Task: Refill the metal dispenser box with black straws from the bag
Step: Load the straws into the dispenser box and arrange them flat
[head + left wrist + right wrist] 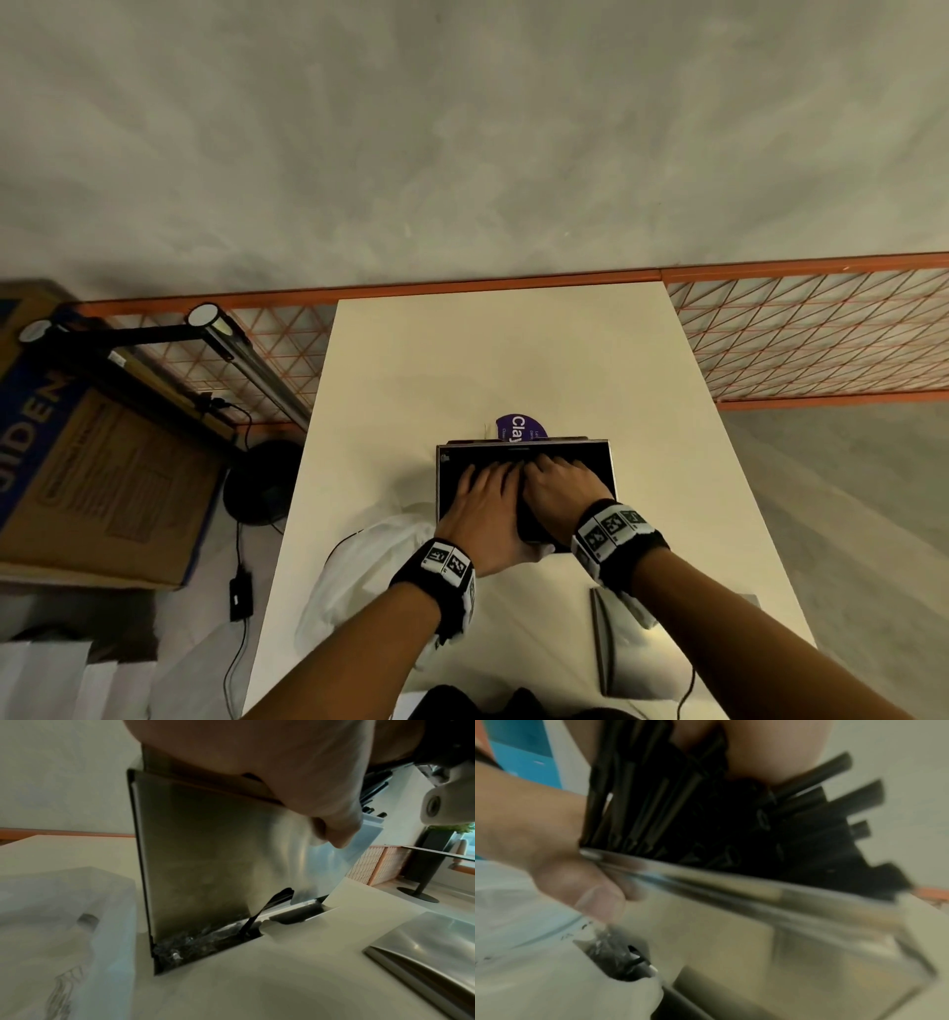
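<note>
1. The metal dispenser box (524, 493) stands upright on the table (488, 360), its top uncovered; both hands are placed over the opening.
2. The left hand (480, 506) is laid palm-down with fingers extended onto the black straws (731, 817); its thumb (595, 898) is hooked over the near rim. Nothing is clasped.
3. The right hand (557, 488) is spread beside it on the same straws; a grasp cannot be confirmed, the wrist view being blurred.
4. Straws are fanned unevenly beneath the fingers, several ends projecting above the rim. Loading is judged under way, levelling unfinished.
5. The bag (369, 570) is slumped just behind the left wrist; its remaining contents are not discernible.
6. A detached metal lid (434, 953) lies behind the right wrist; refitting is judged outstanding.
</note>
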A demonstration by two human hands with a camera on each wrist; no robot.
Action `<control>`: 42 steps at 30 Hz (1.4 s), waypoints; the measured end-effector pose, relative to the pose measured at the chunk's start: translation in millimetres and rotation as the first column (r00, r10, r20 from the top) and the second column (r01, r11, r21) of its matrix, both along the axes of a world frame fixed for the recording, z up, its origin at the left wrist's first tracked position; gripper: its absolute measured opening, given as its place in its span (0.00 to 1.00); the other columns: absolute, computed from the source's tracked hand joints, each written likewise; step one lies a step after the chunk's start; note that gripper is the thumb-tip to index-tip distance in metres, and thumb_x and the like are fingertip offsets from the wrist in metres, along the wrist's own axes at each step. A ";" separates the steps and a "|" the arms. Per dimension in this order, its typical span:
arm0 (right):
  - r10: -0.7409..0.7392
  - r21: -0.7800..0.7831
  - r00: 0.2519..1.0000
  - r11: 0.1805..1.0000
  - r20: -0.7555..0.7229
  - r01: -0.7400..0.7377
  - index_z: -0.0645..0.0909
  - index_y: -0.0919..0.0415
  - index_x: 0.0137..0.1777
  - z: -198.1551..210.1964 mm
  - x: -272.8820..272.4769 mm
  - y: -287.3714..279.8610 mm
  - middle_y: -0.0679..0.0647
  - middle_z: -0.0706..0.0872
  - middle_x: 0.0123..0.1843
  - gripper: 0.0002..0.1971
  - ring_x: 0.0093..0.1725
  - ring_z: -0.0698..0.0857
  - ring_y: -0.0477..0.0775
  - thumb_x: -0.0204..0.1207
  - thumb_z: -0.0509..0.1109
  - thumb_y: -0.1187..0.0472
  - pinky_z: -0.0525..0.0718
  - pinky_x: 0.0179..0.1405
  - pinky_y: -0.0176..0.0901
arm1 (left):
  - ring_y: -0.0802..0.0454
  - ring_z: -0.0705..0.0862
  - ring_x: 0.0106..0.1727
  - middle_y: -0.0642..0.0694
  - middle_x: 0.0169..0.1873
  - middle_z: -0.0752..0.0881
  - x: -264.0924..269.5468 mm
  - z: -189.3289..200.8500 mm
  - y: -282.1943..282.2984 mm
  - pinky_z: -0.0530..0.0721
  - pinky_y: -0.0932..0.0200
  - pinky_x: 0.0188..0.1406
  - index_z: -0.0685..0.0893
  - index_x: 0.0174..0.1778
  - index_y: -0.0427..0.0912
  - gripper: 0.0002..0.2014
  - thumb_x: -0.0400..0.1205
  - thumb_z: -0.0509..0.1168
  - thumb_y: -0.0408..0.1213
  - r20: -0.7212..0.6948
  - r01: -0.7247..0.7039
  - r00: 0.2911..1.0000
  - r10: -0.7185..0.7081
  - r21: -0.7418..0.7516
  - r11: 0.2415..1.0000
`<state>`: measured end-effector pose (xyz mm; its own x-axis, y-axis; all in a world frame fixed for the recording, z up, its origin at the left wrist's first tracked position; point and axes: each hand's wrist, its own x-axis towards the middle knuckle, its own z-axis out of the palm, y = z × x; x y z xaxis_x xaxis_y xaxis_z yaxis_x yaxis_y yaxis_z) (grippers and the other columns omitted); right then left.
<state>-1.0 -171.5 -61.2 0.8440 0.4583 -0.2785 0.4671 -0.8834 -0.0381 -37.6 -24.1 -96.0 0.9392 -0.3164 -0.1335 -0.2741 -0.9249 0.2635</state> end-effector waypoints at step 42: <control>-0.138 0.020 0.915 0.987 -0.378 0.157 0.65 0.39 0.78 -10.6 38.8 23.7 0.54 0.71 0.81 0.27 0.80 0.69 0.62 0.79 0.48 0.40 0.60 0.80 0.65 | 0.45 0.79 0.64 0.49 0.61 0.81 -7.3 0.7 1.9 0.70 0.44 0.73 0.75 0.66 0.43 0.49 0.60 0.63 0.78 0.065 -0.044 0.997 0.043 0.016 0.999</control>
